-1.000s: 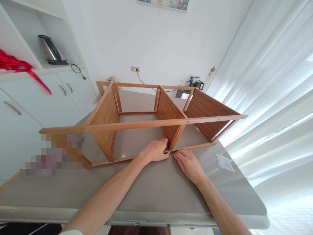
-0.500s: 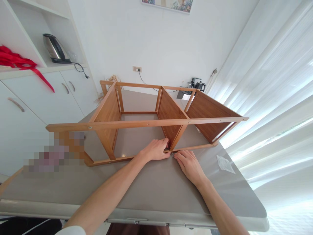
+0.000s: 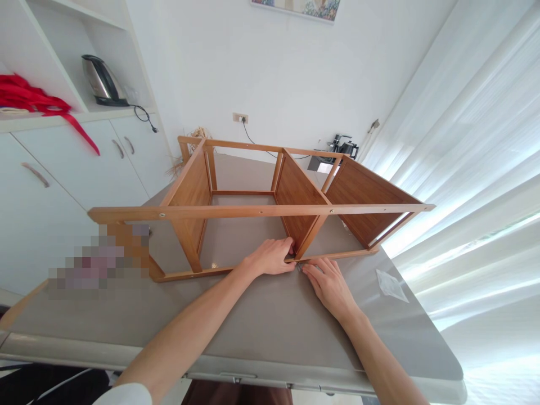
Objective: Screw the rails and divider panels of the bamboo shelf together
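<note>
A wooden shelf rack (image 3: 236,211) lies on its side on the grey table (image 3: 261,320), with its three shelf panels standing upright. My left hand (image 3: 276,257) is closed round the near lower rail where the middle shelf panel (image 3: 295,211) meets it, thumb inside and fingers outside. Just right of it, low over the tabletop, my right hand (image 3: 329,284) pinches a small grey metal tool (image 3: 299,267) against the outer side of the rail. Fingers hide most of that tool, so its exact kind does not show.
A clear plastic bag (image 3: 391,285) lies on the table at right. Behind the rack are a coffee maker (image 3: 348,149) and a wall socket (image 3: 240,117). White curtains (image 3: 476,152) hang at right; a kettle (image 3: 103,81) stands on the left shelf. A blurred patch (image 3: 90,267) covers the left side.
The whole view has shifted a little, so the rack and room appear slightly further right. Both hands stay at the same joint on the rack, with barely visible finger movement.
</note>
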Demonstrator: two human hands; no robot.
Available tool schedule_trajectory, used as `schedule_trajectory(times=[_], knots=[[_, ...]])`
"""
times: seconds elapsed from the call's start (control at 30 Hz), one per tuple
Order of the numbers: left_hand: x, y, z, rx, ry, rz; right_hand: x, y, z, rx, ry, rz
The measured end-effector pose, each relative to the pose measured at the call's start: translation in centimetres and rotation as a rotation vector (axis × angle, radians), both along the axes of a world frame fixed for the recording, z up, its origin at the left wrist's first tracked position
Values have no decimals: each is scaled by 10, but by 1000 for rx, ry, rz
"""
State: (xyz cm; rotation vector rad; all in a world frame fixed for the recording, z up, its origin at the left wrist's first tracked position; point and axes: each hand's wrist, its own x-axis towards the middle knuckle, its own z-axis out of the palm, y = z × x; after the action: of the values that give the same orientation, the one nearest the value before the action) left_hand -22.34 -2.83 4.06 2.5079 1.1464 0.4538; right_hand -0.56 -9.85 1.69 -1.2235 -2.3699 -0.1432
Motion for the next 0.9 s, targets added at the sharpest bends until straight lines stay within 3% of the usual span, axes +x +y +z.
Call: schedule_trajectory(times=[0.9], knots=[[0,3,-6,4,-35,0,0,2,0,-5,-28,-17]])
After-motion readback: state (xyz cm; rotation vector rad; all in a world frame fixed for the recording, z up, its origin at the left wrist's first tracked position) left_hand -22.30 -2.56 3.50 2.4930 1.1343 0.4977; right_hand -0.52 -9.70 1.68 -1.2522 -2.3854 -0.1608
